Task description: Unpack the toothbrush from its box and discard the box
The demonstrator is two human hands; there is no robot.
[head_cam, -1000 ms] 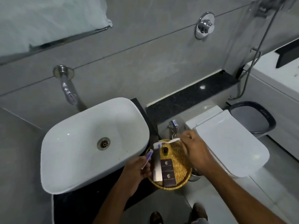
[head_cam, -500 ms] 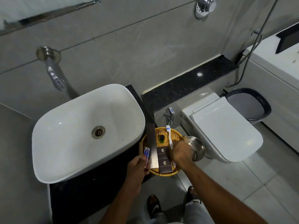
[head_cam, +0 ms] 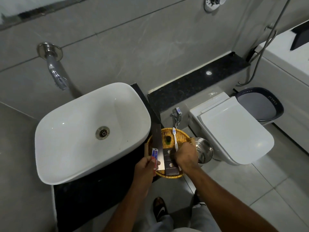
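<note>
The right hand (head_cam: 184, 155) grips the toothbrush (head_cam: 175, 139) handle, bristle end pointing far, over the wicker basket (head_cam: 182, 137). The left hand (head_cam: 145, 166) pinches what appears to be a small toothpaste tube (head_cam: 154, 155). Lay the brush flat, clear of the long dark box (head_cam: 157, 141).

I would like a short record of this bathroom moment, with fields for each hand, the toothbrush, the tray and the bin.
left hand: holds a small red and blue tube
right hand: over the tray, closed on the toothbrush handle
toothbrush: white, unboxed, head pointing to the wall
tray: woven, holds a long box, two dark boxes
bin: steel, beside the tray
</note>
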